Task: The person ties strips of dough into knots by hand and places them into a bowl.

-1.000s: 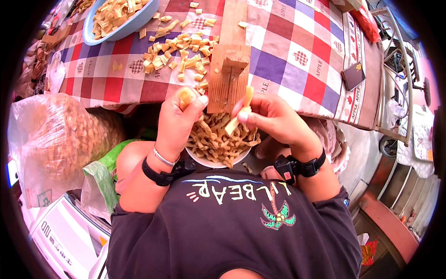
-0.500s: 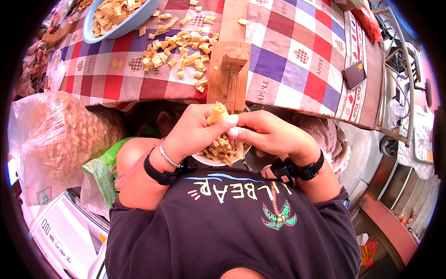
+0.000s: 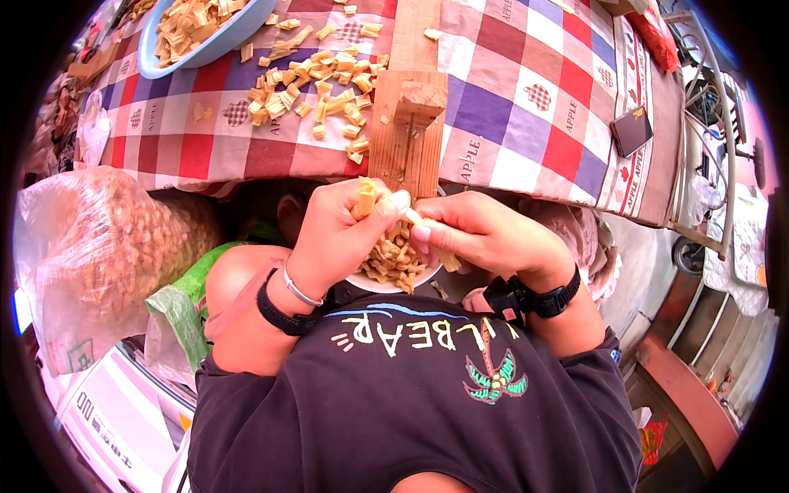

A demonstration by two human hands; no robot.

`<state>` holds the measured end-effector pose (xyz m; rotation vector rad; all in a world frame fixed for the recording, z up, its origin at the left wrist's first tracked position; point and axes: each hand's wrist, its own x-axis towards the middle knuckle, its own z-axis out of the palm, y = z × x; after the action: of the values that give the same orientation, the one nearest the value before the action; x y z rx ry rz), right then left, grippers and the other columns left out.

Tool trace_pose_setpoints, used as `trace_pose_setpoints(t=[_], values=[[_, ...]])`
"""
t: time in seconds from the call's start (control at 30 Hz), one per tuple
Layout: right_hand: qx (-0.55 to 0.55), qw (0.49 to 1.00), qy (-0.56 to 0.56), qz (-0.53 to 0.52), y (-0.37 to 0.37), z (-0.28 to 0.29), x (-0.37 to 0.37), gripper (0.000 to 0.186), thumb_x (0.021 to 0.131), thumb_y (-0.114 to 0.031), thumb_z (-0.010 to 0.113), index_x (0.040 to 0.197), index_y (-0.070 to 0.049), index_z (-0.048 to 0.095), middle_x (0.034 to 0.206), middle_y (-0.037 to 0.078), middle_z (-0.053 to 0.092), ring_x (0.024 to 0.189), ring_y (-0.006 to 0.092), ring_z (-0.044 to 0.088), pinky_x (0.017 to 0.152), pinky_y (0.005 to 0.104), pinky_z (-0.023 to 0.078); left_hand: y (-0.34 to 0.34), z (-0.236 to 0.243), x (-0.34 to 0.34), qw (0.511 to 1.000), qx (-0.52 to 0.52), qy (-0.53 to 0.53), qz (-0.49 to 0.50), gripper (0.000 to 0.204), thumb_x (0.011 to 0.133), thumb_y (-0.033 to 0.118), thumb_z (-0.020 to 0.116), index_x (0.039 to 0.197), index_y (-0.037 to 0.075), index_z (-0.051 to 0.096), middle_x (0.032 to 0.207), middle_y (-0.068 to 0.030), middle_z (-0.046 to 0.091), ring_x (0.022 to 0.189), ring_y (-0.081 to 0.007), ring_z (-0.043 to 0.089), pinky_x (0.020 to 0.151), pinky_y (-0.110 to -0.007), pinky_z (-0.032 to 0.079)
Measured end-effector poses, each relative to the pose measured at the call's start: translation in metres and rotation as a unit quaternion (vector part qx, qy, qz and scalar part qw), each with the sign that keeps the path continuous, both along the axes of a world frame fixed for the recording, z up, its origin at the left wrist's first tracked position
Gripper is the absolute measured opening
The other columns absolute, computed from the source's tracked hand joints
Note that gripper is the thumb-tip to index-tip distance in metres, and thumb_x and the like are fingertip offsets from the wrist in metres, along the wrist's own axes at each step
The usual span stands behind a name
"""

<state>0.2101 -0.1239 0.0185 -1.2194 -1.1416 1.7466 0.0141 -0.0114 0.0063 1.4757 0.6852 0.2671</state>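
Observation:
My left hand is closed around a pale yellow, flattened strip, one end of which sticks out above its fingers. Close beside it, my right hand pinches with thumb and forefinger at a short yellowish length between the two hands. Another yellow end shows below the right fingers. Both hands are over a white bowl heaped with tan-brown strips. Just beyond stands a wooden fixture with an upright block and a thin metal rod. What the strips are made of, I cannot tell.
Short yellow pieces lie scattered on the checked tablecloth, left of the wood. A light blue basin holds more. A dark phone rests at the right edge. A bulging clear plastic bag stands at left.
My hands have drawn slightly apart, baring a yellow length between them. The left hand has tilted and moved a little left; the right has shifted slightly right.

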Motion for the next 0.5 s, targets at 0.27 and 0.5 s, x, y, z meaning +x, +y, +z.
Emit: trace_pose_setpoints(t=[0.27,0.5], values=[[-0.054,0.991,-0.094,-0.084,0.012,-0.005,0.006,0.028,0.106,-0.026,0.057,0.099,0.000,0.065,0.077,-0.002,0.058,0.072,0.0060,0.053,0.065,0.0243,0.046,0.004,-0.010,0.006,0.996,-0.078,-0.006,0.053,0.014,0.097,0.016,0.069,0.100,0.003,0.066,0.083,0.0031,0.064,0.076,-0.0046,0.056,0.071,-0.023,0.047],[0.049,0.960,-0.233,-0.150,0.021,-0.019,0.011,0.026,0.099,-0.026,0.068,0.099,0.000,0.067,0.078,0.002,0.062,0.072,0.0087,0.055,0.066,0.0255,0.046,0.004,-0.016,0.017,0.996,-0.012,-0.004,0.091,0.013,0.097,0.014,0.069,0.102,0.003,0.065,0.088,0.0030,0.063,0.077,-0.0053,0.055,0.070,-0.022,0.045]])
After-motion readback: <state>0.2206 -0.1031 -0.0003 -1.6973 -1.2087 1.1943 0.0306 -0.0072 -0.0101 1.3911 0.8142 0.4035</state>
